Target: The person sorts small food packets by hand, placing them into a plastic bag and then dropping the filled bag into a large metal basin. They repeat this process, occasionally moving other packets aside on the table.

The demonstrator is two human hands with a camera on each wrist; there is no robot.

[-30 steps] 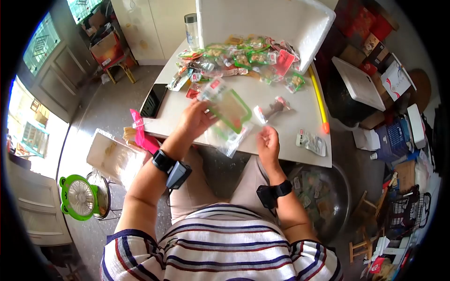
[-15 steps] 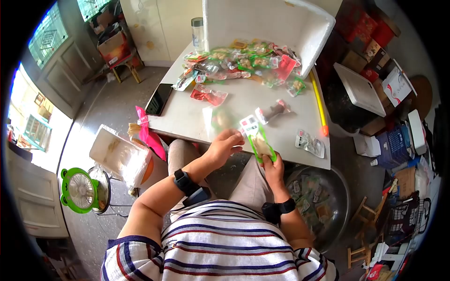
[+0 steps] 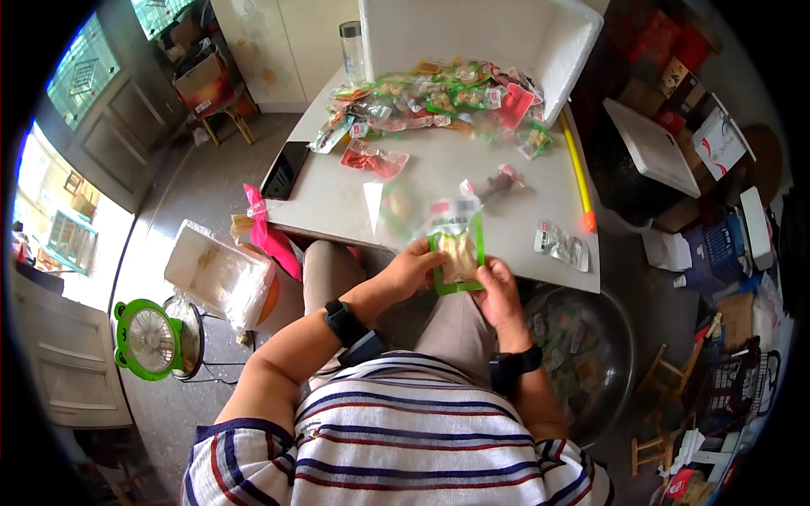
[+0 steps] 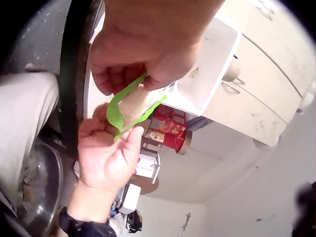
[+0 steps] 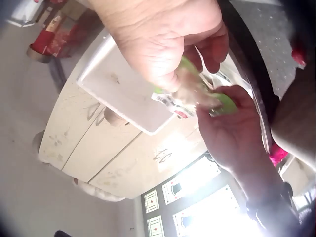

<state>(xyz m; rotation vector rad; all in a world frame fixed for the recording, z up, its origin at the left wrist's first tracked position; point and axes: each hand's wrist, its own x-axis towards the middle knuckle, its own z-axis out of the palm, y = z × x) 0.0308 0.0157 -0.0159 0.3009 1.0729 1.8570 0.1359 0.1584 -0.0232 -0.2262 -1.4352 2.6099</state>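
A green-edged clear packet (image 3: 458,249) with pale food inside is held upright over the table's front edge. The left hand (image 3: 413,268) pinches its left side and the right hand (image 3: 499,295) grips its lower right corner. In the left wrist view the packet (image 4: 133,104) lies between the left hand (image 4: 143,54) above and the right hand (image 4: 106,158) below. The right wrist view shows the packet (image 5: 190,89) blurred, with both hands' fingers on it. Behind it on the table lie a blurred clear packet (image 3: 401,205) and a dark-filled packet (image 3: 498,184).
Many packets (image 3: 439,97) are heaped before a white foam box (image 3: 481,42). A red packet (image 3: 374,158), phone (image 3: 285,170), bottle (image 3: 352,52), yellow stick (image 3: 577,173) and silver packet (image 3: 561,244) are on the table (image 3: 321,215). A metal basin (image 3: 620,363) with packets stands below at right.
The left hand has come back from the left to the green-edged packet, which is now held by both hands and turned more upright. Earlier, the left hand released another packet onto the table.
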